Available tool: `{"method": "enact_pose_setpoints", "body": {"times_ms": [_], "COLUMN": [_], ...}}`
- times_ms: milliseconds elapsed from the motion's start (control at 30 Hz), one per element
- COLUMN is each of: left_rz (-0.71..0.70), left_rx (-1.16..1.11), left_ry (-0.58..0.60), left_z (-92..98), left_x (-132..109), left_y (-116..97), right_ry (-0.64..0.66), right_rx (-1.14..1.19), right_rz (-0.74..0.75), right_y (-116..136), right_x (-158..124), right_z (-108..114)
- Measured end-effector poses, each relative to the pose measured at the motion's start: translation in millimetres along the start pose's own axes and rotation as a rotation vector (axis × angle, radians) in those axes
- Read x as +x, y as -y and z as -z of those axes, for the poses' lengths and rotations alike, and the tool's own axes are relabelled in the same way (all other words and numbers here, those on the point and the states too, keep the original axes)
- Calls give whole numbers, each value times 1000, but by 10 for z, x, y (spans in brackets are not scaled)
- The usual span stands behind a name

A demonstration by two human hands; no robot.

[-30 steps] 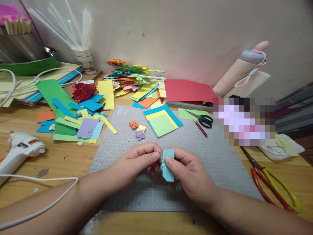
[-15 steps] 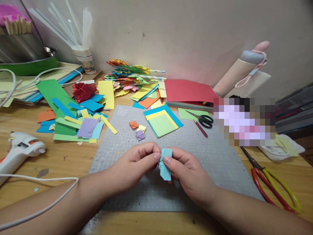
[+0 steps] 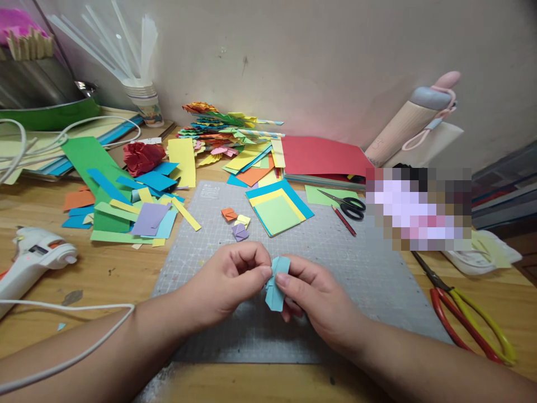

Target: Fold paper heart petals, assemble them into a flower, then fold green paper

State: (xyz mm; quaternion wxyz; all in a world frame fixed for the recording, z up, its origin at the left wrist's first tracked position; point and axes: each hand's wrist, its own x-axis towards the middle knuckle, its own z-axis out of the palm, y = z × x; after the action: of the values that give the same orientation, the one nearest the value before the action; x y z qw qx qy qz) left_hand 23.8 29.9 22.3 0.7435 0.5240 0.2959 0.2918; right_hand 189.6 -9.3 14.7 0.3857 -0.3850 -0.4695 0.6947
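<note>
Between my hands, above the grey cutting mat (image 3: pixel 356 313), is a light blue folded paper (image 3: pixel 277 294) with creases and clipped-looking corners. My left hand (image 3: pixel 235 280) pinches its left edge between thumb and forefinger. From the right, my right hand (image 3: pixel 321 296) grips the same paper, thumb pressed on its front and fingers behind it. Beyond my hands lie small folded paper pieces: an orange one (image 3: pixel 229 214), a yellow one (image 3: pixel 243 220) and a purple one (image 3: pixel 240 232). A stack of square paper sheets (image 3: pixel 283 215) rests on the mat's far edge.
Black-handled scissors (image 3: pixel 352 207) and a dark red pencil (image 3: pixel 344 220) lie behind my right hand. Larger red-and-yellow-handled scissors (image 3: pixel 465 319) are at right. Paper scraps (image 3: pixel 113 215), a hot glue gun (image 3: pixel 37 252) and its white cable (image 3: pixel 84 307) occupy the left side.
The light blue paper has shifted slightly left and turned a little, with its face more toward me. My right hand has moved left along with it; both hands still hold it.
</note>
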Motion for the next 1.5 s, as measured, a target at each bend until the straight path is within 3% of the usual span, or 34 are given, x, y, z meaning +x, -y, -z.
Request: {"method": "enact_pose_setpoints", "body": {"times_ms": [167,300,400,467,600,700,800,900,1267,1500], "left_rz": [-23,-211,-298,-268,-112,-72,-73,-65,-84,-21], "left_rx": [114,234,362,346,233,263,299,300,457,341], "left_ry": [-72,-190,-131,-75,-149,-193,-191,-189,-198,-144], "left_z": [-5,10,28,36,28,11,2,7,-29,2], "left_x": [-15,-16,-3,5,15,22,25,25,25,16], "left_y": [26,61,59,47,21,2,-6,6,-34,9], "right_ry": [10,101,204,187,-142,-259,-262,-261,-235,-176], "right_rx": [183,485,615,572,295,70,-148,-265,-385,-453], "right_rz": [-93,-240,-418,-459,-223,0,136,164,158,258], "right_y": [21,49,41,27,22,37,44,41,24,32], "right_x": [22,46,67,79,72,35,2,2,14,30], "right_z": [-2,34,75,93,92,68,39,27,40,43]}}
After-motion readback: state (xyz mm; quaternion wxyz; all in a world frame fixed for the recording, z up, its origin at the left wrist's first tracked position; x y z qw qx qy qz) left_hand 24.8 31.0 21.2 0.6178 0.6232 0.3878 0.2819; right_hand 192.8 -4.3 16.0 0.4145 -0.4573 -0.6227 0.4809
